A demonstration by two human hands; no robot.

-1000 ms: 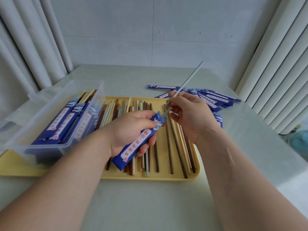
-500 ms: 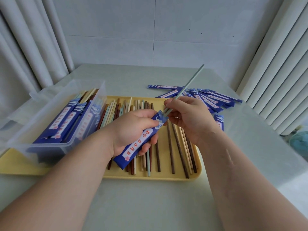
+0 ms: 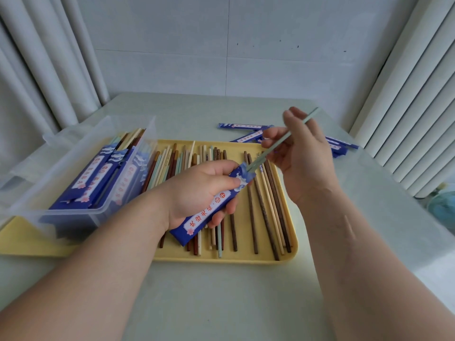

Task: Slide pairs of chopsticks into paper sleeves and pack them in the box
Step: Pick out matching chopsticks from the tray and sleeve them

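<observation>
The blue paper sleeve (image 3: 209, 210) gripped in the left hand (image 3: 197, 193) carried a white strip of red Chinese characters that seemed to read 欢迎光临, followed by a dot and a round red seal that could not be made out. The packed sleeves (image 3: 91, 178) in the box (image 3: 29, 193) bore the same strips, too blurred to read. The print on the loose sleeves (image 3: 246, 126) on the table (image 3: 221, 303) was too small to read. One pale chopstick (image 3: 261, 170) on the tray (image 3: 221, 258) showed tiny blue marks, illegible.
</observation>
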